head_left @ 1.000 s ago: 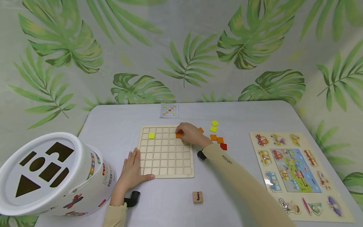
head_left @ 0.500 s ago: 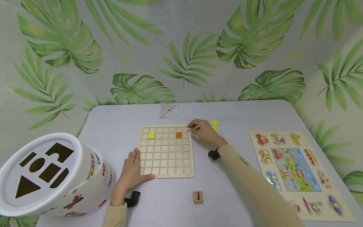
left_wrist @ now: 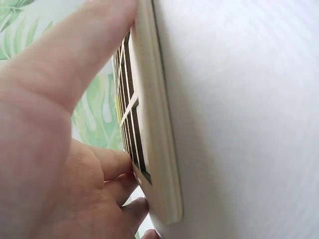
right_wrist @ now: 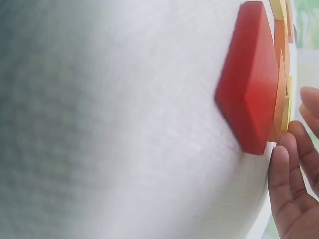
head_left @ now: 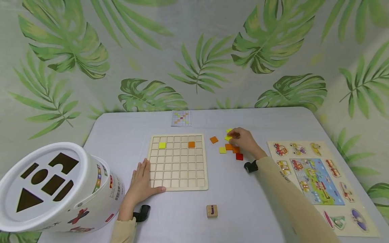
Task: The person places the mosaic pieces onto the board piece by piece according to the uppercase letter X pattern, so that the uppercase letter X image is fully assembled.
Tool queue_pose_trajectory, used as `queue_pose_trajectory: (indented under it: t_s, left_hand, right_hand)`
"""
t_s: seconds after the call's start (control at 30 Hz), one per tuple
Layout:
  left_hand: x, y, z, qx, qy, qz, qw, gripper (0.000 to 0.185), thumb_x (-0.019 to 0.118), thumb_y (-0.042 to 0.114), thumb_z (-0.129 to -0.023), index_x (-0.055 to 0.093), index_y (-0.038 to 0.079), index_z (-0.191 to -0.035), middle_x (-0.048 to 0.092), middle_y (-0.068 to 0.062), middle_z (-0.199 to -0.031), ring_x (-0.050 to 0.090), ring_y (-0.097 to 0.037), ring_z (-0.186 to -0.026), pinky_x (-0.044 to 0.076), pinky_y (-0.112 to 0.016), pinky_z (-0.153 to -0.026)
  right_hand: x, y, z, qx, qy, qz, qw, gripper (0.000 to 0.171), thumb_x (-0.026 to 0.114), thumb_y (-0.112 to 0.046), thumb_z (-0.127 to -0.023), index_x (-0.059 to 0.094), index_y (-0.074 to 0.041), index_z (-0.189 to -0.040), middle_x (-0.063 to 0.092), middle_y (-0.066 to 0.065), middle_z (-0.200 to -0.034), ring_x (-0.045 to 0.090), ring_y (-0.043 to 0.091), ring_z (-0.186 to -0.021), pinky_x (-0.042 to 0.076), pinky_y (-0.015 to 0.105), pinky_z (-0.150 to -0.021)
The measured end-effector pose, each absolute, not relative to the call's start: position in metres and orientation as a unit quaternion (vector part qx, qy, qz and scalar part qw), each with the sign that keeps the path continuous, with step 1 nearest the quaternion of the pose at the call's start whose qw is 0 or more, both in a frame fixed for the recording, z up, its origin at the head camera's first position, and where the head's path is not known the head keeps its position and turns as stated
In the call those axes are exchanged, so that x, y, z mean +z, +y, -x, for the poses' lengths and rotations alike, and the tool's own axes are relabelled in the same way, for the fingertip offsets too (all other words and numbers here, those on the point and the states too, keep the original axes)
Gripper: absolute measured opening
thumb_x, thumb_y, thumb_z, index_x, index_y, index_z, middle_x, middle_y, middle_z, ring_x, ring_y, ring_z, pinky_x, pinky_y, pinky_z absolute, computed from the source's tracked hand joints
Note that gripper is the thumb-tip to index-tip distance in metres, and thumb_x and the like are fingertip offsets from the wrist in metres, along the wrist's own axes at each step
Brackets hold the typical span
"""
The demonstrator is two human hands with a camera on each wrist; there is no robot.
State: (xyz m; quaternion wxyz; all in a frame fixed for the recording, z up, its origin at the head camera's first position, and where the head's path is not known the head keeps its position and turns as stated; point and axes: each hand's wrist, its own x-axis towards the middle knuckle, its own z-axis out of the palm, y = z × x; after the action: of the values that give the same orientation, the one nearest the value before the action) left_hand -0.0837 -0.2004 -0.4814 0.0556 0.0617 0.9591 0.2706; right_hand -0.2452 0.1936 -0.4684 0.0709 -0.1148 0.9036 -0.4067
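A square wooden grid board [head_left: 179,165] lies on the table, with a yellow tile [head_left: 162,145] and an orange tile [head_left: 191,144] in its upper cells. My left hand [head_left: 141,180] rests at the board's lower left corner, fingers along the left edge and thumb on the front edge; the left wrist view shows the board's rim [left_wrist: 162,149] close beside the thumb. My right hand [head_left: 244,141] is over the loose tiles right of the board, its fingertips at a yellow tile [head_left: 228,138]. In the right wrist view, thumb and fingers stand apart near the tiles, behind a red tile [right_wrist: 251,79].
Loose orange tiles [head_left: 214,139] and another yellow tile [head_left: 223,150] lie nearby. A pattern card [head_left: 181,118] is behind the board, a letter block [head_left: 212,211] in front. A white bucket [head_left: 100,199] stands left; a picture puzzle [head_left: 316,182] lies right.
The right hand let go of the orange tile in the board's upper right and moved right to the loose tiles. A yellow tile now shows beside the orange ones. The left hand stayed still.
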Motion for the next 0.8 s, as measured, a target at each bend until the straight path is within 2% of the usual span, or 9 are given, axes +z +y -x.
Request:
queue_pose_trajectory:
  t_s: [0.27, 0.53, 0.8]
  left_hand:
    - [-0.482, -0.2, 0.085, 0.27, 0.959, -0.064, 0.052, 0.12, 0.076, 0.051, -0.061, 0.01, -0.012, -0.139, 0.005, -0.026, -0.146, -0.001, -0.043, -0.132, 0.002, -0.057, -0.102]
    - [-0.482, -0.2, 0.084, 0.266, 0.96, -0.067, 0.05, 0.119, 0.076, 0.05, -0.061, 0.011, -0.012, -0.138, 0.006, -0.026, -0.146, 0.0, -0.043, -0.132, 0.003, -0.057, -0.102]
    - [-0.483, -0.201, 0.084, 0.27, 0.96, -0.064, 0.045, 0.12, 0.077, 0.051, -0.06, 0.011, -0.012, -0.138, 0.006, -0.027, -0.145, 0.0, -0.044, -0.131, 0.003, -0.057, -0.102]
  right_hand:
    - [-0.468, 0.193, 0.25, -0.359, 0.921, 0.131, 0.079, 0.019, 0.064, -0.004, -0.08, 0.061, -0.002, -0.099, 0.054, 0.012, -0.094, 0.049, 0.026, -0.086, 0.043, 0.037, -0.078]
    - [-0.466, 0.188, 0.249, -0.372, 0.915, 0.136, 0.075, 0.019, 0.064, -0.005, -0.08, 0.061, -0.003, -0.099, 0.054, 0.01, -0.096, 0.051, 0.024, -0.086, 0.046, 0.035, -0.074]
    - [-0.457, 0.146, 0.242, -0.417, 0.879, 0.228, 0.04, 0.018, 0.065, -0.001, -0.078, 0.062, -0.004, -0.096, 0.056, 0.006, -0.095, 0.052, 0.019, -0.086, 0.047, 0.033, -0.075]
